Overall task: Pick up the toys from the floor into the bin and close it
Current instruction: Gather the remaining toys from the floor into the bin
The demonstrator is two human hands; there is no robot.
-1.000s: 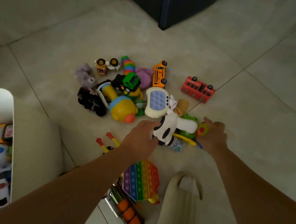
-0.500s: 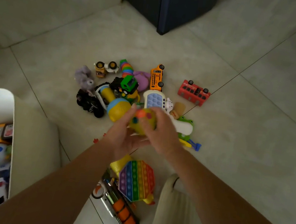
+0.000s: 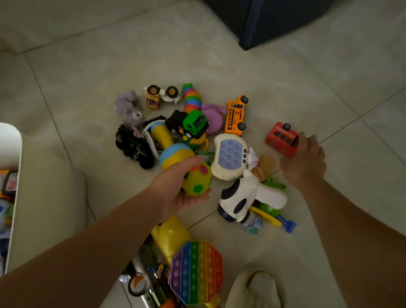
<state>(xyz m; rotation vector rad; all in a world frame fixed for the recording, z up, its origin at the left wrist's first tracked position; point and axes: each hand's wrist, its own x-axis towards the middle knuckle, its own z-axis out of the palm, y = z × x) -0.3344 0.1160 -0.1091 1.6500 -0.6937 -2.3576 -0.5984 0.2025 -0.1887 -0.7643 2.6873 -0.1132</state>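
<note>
Toys (image 3: 190,125) lie heaped on the floor (image 3: 367,157), bare tile open to the right and beyond; the open white bin (image 3: 17,152) sits at the lower-left frame edge. The left hand (image 3: 169,193) curls round a yellow spotted ball (image 3: 197,183). The right hand (image 3: 303,163), joined to it half a second earlier, now covers the end of the red bus (image 3: 279,137), grip unclear.

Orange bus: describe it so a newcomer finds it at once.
Start at the dark cabinet and come down to the far edge of the toy pile. The orange bus lies there on its side, between a purple toy and the red bus; only it is bright orange.
</note>
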